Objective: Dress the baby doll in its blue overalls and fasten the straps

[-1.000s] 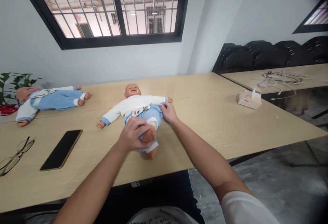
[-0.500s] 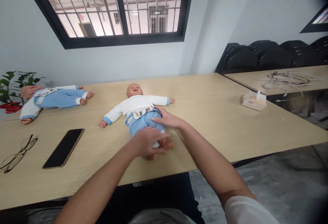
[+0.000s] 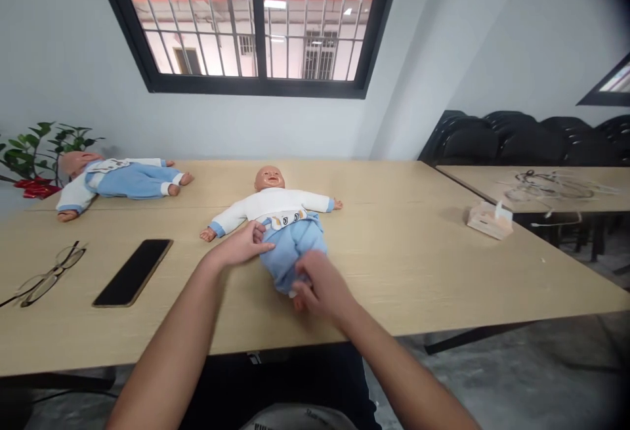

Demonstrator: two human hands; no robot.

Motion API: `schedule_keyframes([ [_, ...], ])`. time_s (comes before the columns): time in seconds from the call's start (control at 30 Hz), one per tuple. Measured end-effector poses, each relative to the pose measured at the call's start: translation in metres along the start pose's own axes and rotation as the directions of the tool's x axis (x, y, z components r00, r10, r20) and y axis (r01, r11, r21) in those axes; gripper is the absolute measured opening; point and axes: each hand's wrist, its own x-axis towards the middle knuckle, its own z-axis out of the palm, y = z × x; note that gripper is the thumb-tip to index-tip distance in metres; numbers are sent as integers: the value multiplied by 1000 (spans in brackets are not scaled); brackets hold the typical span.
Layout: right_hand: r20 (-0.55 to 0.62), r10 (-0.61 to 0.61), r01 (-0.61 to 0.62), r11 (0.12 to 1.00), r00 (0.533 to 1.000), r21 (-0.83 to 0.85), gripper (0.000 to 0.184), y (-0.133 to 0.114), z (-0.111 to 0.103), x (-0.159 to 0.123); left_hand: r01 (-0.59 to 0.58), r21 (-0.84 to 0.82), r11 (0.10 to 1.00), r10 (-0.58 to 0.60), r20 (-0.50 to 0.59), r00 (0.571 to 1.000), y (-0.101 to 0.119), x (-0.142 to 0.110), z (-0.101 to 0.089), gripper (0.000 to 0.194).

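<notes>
A baby doll (image 3: 275,200) lies on its back, head towards the window, in a white top with blue cuffs and light blue trousers (image 3: 288,246). Its arms are spread out. At the waistband, on the doll's left side in the picture, my left hand (image 3: 243,243) has its fingers curled on the fabric. My right hand (image 3: 325,285), a little blurred, pinches the lower trouser leg near the foot. One foot shows below the hem; the other is hidden behind my right hand.
A second doll (image 3: 130,179) in like clothes lies at the back left beside a potted plant (image 3: 37,154). Glasses (image 3: 49,277) and a black phone (image 3: 132,272) lie at left on the table (image 3: 394,239). At right are a tissue box (image 3: 489,220) and cables (image 3: 546,185) on another table.
My left hand has gone from the doll's legs up to the waistband. My right hand has moved from the waist down to the trouser leg. The camera view has shifted slightly.
</notes>
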Motion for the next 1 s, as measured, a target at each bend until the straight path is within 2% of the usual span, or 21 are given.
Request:
schedule_keyframes([
  [0.1, 15, 65, -66, 998, 998, 23, 14, -18, 14, -43, 7, -31, 999, -4, 103, 995, 2, 0, -1, 56],
  [0.2, -58, 169, -170, 985, 984, -8, 20, -24, 26, -66, -12, -49, 999, 22, 209, 978, 5, 0, -7, 50],
  [0.37, -185, 207, -239, 955, 961, -175, 53, -17, 43, -66, 8, -216, 976, 61, 308, 950, -3, 3, -11, 52],
  [0.43, -218, 199, -247, 943, 955, -223, 54, -12, 47, -58, 23, -281, 959, 71, 318, 945, -9, 4, -10, 52],
  [0.5, -250, 210, -269, 935, 945, -232, 46, -8, 46, -51, 5, -283, 959, 87, 311, 946, -13, 4, -9, 50],
  [0.63, -268, 334, -363, 929, 903, -65, 31, -5, 28, -39, -111, -141, 984, 145, 256, 956, -15, 4, -6, 38],
  [0.77, -271, 487, -464, 873, 830, 150, 30, -8, 3, -33, -136, 41, 990, 131, 110, 985, -17, 11, 1, 30],
  [0.83, -286, 510, -484, 860, 811, 162, 31, -11, -6, -35, -96, 122, 988, 96, 4, 995, -22, 17, 3, 25],
  [0.9, -286, 509, -489, 860, 812, 144, 31, -15, -12, -43, -14, 172, 985, 33, -113, 993, -30, 22, 0, 20],
  [1.0, -278, 505, -494, 862, 817, 116, 32, -20, -19, -63, 145, 220, 965, -76, -292, 953, -39, 26, -6, 15],
])
